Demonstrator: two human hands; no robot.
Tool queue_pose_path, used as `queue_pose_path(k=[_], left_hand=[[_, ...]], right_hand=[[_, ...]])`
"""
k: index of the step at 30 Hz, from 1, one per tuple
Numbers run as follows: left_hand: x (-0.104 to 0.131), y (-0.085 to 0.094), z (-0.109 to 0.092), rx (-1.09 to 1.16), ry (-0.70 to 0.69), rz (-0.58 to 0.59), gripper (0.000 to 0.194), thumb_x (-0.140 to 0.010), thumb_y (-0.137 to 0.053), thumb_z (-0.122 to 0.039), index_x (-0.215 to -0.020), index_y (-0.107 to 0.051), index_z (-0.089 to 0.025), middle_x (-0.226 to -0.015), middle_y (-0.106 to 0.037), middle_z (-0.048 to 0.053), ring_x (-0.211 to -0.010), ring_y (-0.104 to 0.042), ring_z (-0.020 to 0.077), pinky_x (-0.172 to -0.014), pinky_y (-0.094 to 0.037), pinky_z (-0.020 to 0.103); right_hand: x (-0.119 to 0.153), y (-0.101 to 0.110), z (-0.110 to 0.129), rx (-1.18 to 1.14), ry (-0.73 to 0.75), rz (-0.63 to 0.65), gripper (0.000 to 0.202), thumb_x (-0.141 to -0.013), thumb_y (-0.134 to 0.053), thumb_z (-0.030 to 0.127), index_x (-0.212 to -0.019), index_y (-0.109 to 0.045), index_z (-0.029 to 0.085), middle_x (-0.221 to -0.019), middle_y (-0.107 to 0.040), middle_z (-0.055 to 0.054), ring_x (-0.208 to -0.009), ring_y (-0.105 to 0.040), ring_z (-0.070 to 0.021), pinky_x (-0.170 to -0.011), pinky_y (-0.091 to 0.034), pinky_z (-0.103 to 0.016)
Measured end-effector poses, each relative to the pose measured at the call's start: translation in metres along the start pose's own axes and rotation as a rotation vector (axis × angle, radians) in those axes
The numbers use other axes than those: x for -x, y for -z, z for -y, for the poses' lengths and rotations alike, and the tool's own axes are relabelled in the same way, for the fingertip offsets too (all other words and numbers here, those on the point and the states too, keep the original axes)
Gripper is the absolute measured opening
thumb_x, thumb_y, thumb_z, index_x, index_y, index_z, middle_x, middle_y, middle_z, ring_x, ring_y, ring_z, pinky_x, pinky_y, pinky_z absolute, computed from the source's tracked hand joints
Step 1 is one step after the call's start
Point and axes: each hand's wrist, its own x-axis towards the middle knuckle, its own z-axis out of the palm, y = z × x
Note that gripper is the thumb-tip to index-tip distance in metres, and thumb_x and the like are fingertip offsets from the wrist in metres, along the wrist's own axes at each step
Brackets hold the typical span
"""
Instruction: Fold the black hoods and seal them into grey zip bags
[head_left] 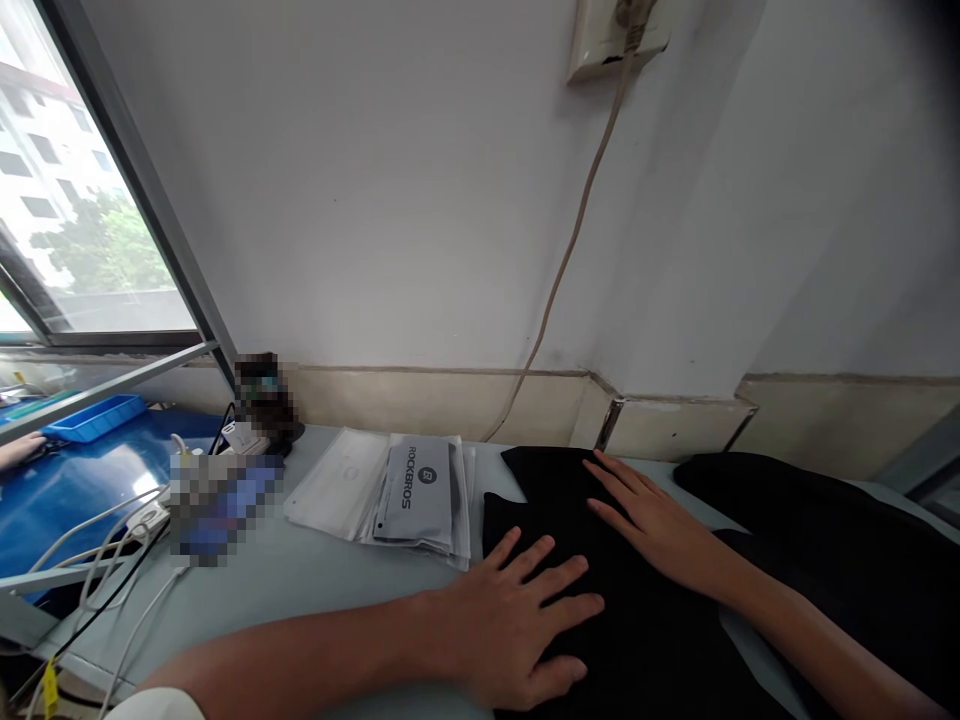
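Note:
A piece of black fabric (pixel 645 640) lies spread on the pale table; whether it is a garment I cannot tell. My left hand (pixel 517 620) rests flat on its left part with the fingers spread. Farther up the same cloth, my right hand (pixel 652 510) lies palm down, fingers stretched toward the upper left. Neither hand grips anything. Left of the cloth sits a stack of clear plastic bags (pixel 337 490), with a grey ROCKBROS packet (pixel 416 490) on top.
More black fabric (pixel 840 530) lies at the right. White cables and a power strip (pixel 150 515) occupy the table's left end, beside blurred items. Beyond the metal frame are a blue tray (pixel 97 418) and another person's hand (pixel 22 450). A cord (pixel 577 220) hangs from the wall socket.

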Motion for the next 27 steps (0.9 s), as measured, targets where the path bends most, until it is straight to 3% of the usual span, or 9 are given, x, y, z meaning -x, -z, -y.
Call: queue_pose_path(k=[4,8,10,14,17,22,25,27], left_hand=[[-0.004,0.005,0.001,-0.007,-0.007,0.02,0.067,-0.11,-0.034,-0.057,-0.165,-0.029,-0.02,-0.172,-0.026,0.013,-0.16,-0.015,0.0385,-0.128,-0.014,0.066],[-0.021,0.027,0.013,-0.089,0.012,-0.062,0.057,-0.109,-0.043,-0.052,-0.157,-0.042,-0.02,-0.153,-0.055,0.014,-0.14,-0.054,0.0316,-0.117,-0.042,0.05],[-0.034,0.045,0.026,-0.184,0.057,-0.139,0.046,-0.111,-0.042,-0.043,-0.151,-0.047,-0.022,-0.143,-0.062,0.011,-0.129,-0.061,0.0284,-0.111,-0.046,0.045],[-0.07,0.073,0.062,-0.342,0.306,-0.131,0.043,-0.111,-0.043,-0.036,-0.149,-0.047,-0.017,-0.145,-0.058,0.016,-0.131,-0.058,0.0316,-0.107,-0.047,0.044],[-0.097,0.076,0.088,-0.341,0.415,-0.1,0.042,-0.109,-0.049,-0.036,-0.141,-0.053,-0.009,-0.136,-0.061,0.022,-0.127,-0.061,0.0347,-0.101,-0.052,0.046],[-0.127,0.068,0.118,-0.311,0.533,-0.047,0.038,-0.102,-0.066,-0.037,-0.133,-0.061,-0.017,-0.133,-0.063,0.012,-0.113,-0.067,0.026,-0.095,-0.059,0.047],[-0.137,0.071,0.126,-0.284,0.545,-0.075,0.037,-0.102,-0.066,-0.037,-0.133,-0.062,-0.018,-0.133,-0.063,0.011,-0.112,-0.067,0.0252,-0.094,-0.059,0.046],[-0.139,0.08,0.124,-0.269,0.534,-0.149,0.037,-0.102,-0.066,-0.038,-0.133,-0.062,-0.018,-0.134,-0.063,0.011,-0.112,-0.067,0.025,-0.094,-0.059,0.046]], right_hand=[[0.0,0.002,0.001,-0.06,-0.007,-0.014,0.077,-0.103,-0.032,0.071,-0.159,-0.045,0.019,-0.169,-0.039,-0.013,-0.155,-0.036,-0.0329,-0.126,-0.034,-0.054],[-0.006,0.005,-0.001,-0.162,-0.068,-0.13,0.064,-0.102,-0.036,0.066,-0.147,-0.055,0.024,-0.164,-0.047,-0.012,-0.148,-0.045,-0.0349,-0.124,-0.037,-0.054],[-0.011,0.009,-0.005,-0.18,-0.115,-0.173,0.061,-0.102,-0.035,0.061,-0.144,-0.055,0.022,-0.158,-0.051,-0.015,-0.144,-0.049,-0.0356,-0.122,-0.038,-0.053],[-0.023,0.019,-0.015,-0.189,-0.219,-0.148,0.055,-0.1,-0.04,0.056,-0.14,-0.055,0.022,-0.134,-0.07,-0.016,-0.11,-0.072,-0.0347,-0.099,-0.056,-0.049],[-0.031,0.028,-0.022,-0.196,-0.234,-0.053,0.038,-0.097,-0.05,0.05,-0.12,-0.066,0.024,-0.106,-0.079,-0.009,-0.085,-0.075,-0.0292,-0.08,-0.058,-0.041],[-0.044,0.044,-0.027,-0.173,-0.183,0.07,0.016,-0.094,-0.064,0.036,-0.086,-0.069,0.023,-0.083,-0.077,-0.002,-0.076,-0.071,-0.0223,-0.07,-0.052,-0.033],[-0.054,0.051,-0.028,-0.164,-0.175,0.074,0.024,-0.098,-0.067,0.041,-0.087,-0.068,0.019,-0.081,-0.071,0.001,-0.072,-0.066,-0.017,-0.072,-0.053,-0.032],[-0.059,0.057,-0.027,-0.162,-0.186,0.007,0.026,-0.1,-0.063,0.043,-0.09,-0.067,0.02,-0.083,-0.07,-0.001,-0.073,-0.065,-0.0181,-0.074,-0.053,-0.035]])
